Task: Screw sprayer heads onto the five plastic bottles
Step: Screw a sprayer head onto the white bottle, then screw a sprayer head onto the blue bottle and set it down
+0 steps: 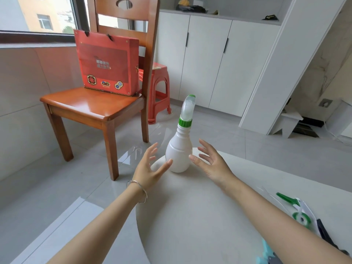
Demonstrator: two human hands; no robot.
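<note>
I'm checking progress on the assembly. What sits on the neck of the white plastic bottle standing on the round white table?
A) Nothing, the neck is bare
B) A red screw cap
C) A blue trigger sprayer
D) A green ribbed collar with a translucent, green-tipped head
D: the white plastic bottle carries a green ribbed collar at its neck, with a translucent green-tipped sprayer head rising above it.

A white bottle (178, 155) with a green-collared sprayer head (187, 109) stands upright on the table (190, 216), between the spread fingers of the left hand (150, 168) and the right hand (211, 164). Both thumb tips lie just beside its lower body, and the other fingers are apart from it. Loose sprayer parts (299, 206) lie well back from the right fingers.
</note>
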